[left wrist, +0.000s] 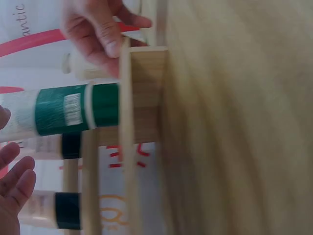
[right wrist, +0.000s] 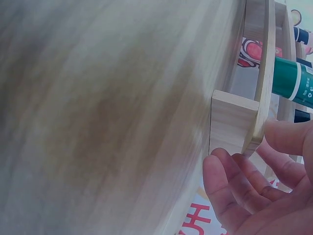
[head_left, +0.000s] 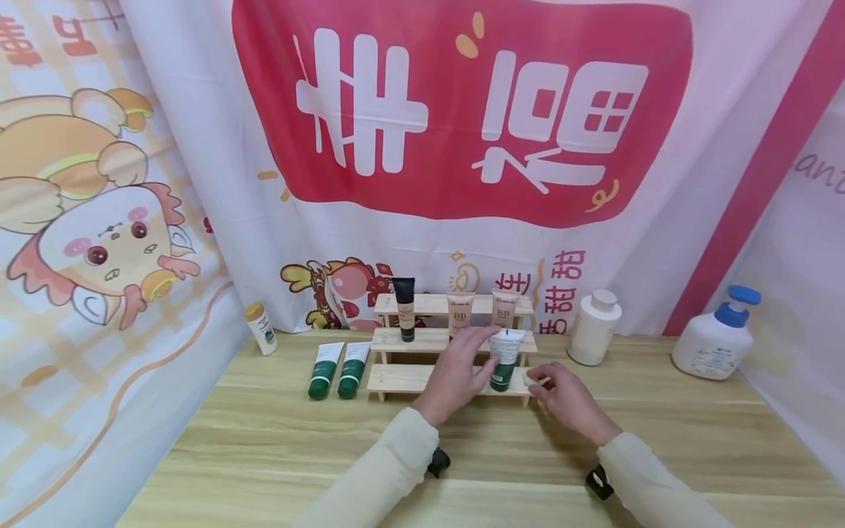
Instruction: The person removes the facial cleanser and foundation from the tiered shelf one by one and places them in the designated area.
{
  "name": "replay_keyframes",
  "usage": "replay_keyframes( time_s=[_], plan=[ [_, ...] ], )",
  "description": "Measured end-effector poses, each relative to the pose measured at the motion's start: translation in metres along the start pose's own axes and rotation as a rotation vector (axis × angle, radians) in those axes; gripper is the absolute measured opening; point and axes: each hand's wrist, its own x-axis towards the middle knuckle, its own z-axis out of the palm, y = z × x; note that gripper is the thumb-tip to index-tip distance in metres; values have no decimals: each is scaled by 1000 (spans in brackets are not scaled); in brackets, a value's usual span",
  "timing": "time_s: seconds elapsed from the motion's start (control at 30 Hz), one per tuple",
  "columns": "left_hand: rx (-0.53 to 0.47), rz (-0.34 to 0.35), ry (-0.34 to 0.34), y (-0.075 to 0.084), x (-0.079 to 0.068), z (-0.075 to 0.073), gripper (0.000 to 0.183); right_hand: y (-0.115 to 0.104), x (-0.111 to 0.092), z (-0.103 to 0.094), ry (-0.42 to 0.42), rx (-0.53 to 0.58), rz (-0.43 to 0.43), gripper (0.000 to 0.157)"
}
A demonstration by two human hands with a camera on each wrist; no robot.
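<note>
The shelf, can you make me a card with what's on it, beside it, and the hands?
shelf: wooden, three steps
front step: standing green tube
behind: black-topped tube, two BB tubes
left: two lying tubes, yellow-capped bottle
right: white bottle, pump bottle
left hand: at green tube
right hand: at shelf's right end

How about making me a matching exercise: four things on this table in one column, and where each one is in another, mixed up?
Things:
1. Green-and-white tube beside the left hand
2. Blue-pump bottle
3. Black-topped tube
4. Yellow-capped bottle

Places:
A. On the middle tier of the wooden rack, toward its left end
B. On the table, left of the rack
C. At the rack's bottom tier, near its right end
D. On the table, right of the rack

Pairs: 1-C, 2-D, 3-A, 4-B.
</note>
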Motion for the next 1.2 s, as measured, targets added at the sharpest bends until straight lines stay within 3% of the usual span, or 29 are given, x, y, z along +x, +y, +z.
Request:
replay_keyframes(
  time_s=[0.23, 0.43, 0.77, 1.0, 1.2],
  plan=[
    [-105, -71, 7, -4, -9, 16, 54, -2, 2, 6, -5, 12, -10, 21],
    [-135, -67, 55, -11, -20, 3, 52, -6, 3, 10, 3, 21, -23, 20],
    [-97, -78, 77, -14, -30, -63, 56, -5, -4, 3, 19, 20, -57, 21],
    [-2, -178, 85, -24, -35, -117, 60, 1, -6, -1, 22, -3, -55, 21],
    [66, -263, 108, -49, -48, -171, 61, 0, -3, 2, 4, -10, -46, 21]
  ],
)
